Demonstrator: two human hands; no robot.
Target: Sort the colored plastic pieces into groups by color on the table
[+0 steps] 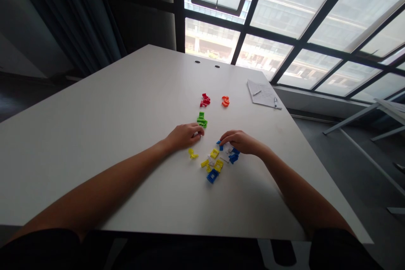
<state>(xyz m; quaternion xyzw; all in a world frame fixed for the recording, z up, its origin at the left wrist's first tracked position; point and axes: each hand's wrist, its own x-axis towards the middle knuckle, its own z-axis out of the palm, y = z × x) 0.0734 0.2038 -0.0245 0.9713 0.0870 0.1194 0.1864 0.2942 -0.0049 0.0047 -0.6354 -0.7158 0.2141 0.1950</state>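
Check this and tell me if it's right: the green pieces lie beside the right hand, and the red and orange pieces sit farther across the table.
Not quite: the head view shows the green pieces beside the left hand, not the right hand. The red pieces and orange pieces do sit farther across the table.

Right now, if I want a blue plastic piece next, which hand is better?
Probably the right hand: it is right at a small blue plastic piece, with more blue pieces close by. The left hand is farther away, beside the bright green plastic pieces.
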